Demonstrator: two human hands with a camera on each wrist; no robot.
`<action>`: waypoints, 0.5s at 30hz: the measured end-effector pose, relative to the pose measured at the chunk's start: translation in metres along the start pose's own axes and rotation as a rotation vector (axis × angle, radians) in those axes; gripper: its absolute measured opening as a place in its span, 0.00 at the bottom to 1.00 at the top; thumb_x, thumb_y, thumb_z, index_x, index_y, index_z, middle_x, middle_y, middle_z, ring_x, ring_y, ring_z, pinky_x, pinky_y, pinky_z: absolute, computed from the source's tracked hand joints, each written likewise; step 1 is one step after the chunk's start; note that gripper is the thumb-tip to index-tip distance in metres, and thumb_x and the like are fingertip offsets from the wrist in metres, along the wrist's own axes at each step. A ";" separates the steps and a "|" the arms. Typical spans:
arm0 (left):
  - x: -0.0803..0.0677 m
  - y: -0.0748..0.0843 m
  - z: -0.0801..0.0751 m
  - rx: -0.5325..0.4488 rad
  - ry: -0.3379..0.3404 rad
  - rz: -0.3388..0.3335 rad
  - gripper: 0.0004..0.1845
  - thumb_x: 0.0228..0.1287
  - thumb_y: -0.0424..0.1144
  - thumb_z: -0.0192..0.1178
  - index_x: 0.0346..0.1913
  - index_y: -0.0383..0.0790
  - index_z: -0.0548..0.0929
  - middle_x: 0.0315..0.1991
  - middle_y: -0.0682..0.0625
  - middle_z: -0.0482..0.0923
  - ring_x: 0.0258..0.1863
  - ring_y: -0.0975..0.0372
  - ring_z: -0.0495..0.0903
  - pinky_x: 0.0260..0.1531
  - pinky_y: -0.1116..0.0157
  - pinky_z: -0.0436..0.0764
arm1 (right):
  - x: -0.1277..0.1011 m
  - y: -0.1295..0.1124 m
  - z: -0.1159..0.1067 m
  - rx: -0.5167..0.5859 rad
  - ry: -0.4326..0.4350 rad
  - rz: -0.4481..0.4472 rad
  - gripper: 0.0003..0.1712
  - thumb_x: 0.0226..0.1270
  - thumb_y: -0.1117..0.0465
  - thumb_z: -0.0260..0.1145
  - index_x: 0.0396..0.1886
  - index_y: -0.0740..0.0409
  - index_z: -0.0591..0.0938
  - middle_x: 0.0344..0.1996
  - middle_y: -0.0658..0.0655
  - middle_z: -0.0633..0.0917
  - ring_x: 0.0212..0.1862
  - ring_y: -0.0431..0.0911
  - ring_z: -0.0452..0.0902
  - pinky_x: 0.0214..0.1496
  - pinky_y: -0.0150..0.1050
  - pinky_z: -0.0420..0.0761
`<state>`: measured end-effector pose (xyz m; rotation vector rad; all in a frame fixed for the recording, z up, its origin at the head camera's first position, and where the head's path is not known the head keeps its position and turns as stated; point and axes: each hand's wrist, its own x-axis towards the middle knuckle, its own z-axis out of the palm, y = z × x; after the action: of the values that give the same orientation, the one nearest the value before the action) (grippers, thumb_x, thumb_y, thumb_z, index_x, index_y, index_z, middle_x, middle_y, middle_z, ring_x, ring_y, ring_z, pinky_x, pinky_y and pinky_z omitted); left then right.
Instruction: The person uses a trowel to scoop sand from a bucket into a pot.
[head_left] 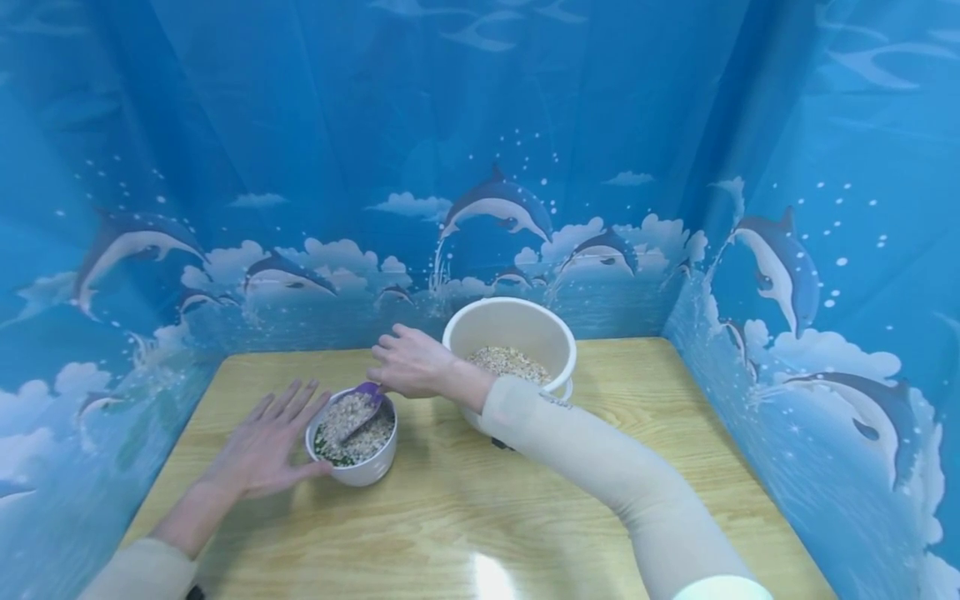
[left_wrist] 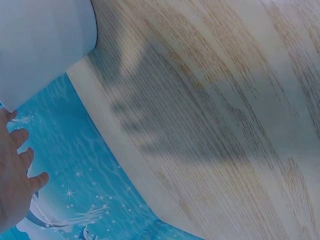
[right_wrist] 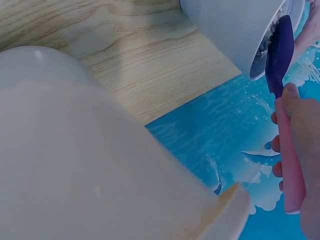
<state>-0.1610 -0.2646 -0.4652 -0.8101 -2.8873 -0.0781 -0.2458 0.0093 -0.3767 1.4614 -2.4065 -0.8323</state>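
A purple-and-pink plastic scoop [head_left: 365,397] is pinched by the right hand [head_left: 412,364] over the small white grain-filled bowl [head_left: 352,439], which is steadied by the spread left hand [head_left: 266,450]; a large white bucket [head_left: 511,343] stands just behind on the wooden desk [head_left: 480,508].

The head camera looks forward and down from above, taking in the whole worktop [head_left: 480,517] and the dolphin backdrop [head_left: 480,167]. Each wrist camera sits low and very close, tilted across the wood grain. All three views share the small white bowl [head_left: 352,437] and the worktop edge.

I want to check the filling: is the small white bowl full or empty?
Nearly full: the small white bowl holds grains up to its rim.
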 end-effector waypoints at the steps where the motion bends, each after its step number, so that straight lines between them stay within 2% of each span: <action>1: 0.000 0.000 0.000 -0.001 0.001 0.000 0.59 0.60 0.76 0.62 0.83 0.39 0.61 0.83 0.31 0.55 0.81 0.34 0.58 0.78 0.31 0.61 | 0.000 0.000 -0.001 -0.005 0.000 -0.004 0.27 0.82 0.33 0.48 0.68 0.34 0.80 0.60 0.45 0.86 0.61 0.43 0.80 0.63 0.39 0.80; 15: -0.001 -0.001 0.000 0.002 0.012 0.002 0.59 0.59 0.77 0.62 0.83 0.40 0.60 0.83 0.33 0.56 0.80 0.35 0.60 0.78 0.32 0.61 | 0.000 -0.004 -0.015 -0.032 0.024 -0.053 0.27 0.82 0.34 0.48 0.69 0.34 0.80 0.64 0.45 0.85 0.66 0.44 0.79 0.67 0.41 0.80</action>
<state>-0.1608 -0.2654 -0.4650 -0.8093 -2.8752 -0.0793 -0.2359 0.0019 -0.3667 1.5210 -2.3356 -0.8565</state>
